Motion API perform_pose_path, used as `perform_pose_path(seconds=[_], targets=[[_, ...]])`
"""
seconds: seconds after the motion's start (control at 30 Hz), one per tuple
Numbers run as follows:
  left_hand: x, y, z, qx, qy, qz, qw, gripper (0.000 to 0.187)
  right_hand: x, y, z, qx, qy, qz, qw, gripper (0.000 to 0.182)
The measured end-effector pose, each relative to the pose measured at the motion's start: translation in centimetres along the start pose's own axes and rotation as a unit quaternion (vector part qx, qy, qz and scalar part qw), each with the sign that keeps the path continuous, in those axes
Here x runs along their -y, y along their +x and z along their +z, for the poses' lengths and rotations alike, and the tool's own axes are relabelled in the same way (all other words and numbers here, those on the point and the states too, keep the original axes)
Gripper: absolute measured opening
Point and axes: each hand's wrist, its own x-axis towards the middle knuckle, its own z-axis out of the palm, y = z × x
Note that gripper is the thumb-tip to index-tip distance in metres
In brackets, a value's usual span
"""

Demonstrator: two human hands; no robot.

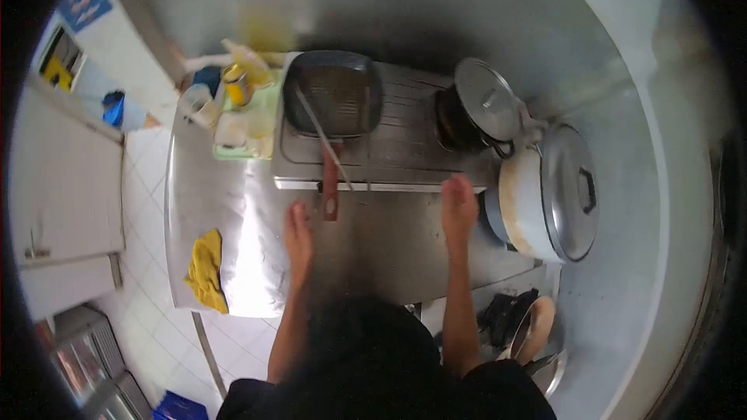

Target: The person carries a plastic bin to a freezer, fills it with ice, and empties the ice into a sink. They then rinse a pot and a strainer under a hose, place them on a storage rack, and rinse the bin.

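Note:
My left hand (299,235) hovers over the steel counter with its fingers stretched out and nothing in them. Just beyond it is the reddish-brown handle (331,194) of a dark square grill pan (336,97), which sits on the left of the stove (405,124). A thin, pale stick-like utensil (317,126) lies slantwise across the pan and its handle. My right hand (459,201), slightly blurred, is at the stove's front edge, fingers loosely apart and holding nothing. A dark pot (450,126) with a tilted glass lid (489,101) is on the stove's right side.
A large white pot (523,202) with a metal lid (572,193) stands at the right. Left of the stove, a green board (268,105) bears a yellow can (236,84) and containers. A yellow cloth (206,272) lies at the counter's left edge. Pans (535,330) are stacked lower right.

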Motion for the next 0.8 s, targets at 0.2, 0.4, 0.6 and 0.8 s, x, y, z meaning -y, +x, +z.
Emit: perform_pose_path(seconds=[0.2,0.4,0.6,0.8], targets=[[0.3,-2.7,-1.8,-0.077,0.100,0.122,0.984,0.038,-1.4,12.9,-7.8,-0.227,-0.049,-0.157,0.960,0.021],[0.5,-6.6,-1.7,-0.101,0.231,0.200,0.947,0.034,-0.8,28.1,-6.3,0.023,-0.260,0.014,0.965,0.053],[2.1,-12.3,-2.3,-0.131,0.334,0.213,0.909,0.033,-3.7,34.0,-3.5,0.111,0.053,0.097,0.988,0.031],[6.1,-14.7,-3.5,-0.141,0.369,0.152,0.906,0.031,3.9,38.1,-11.2,0.009,0.211,0.022,0.977,0.025]])
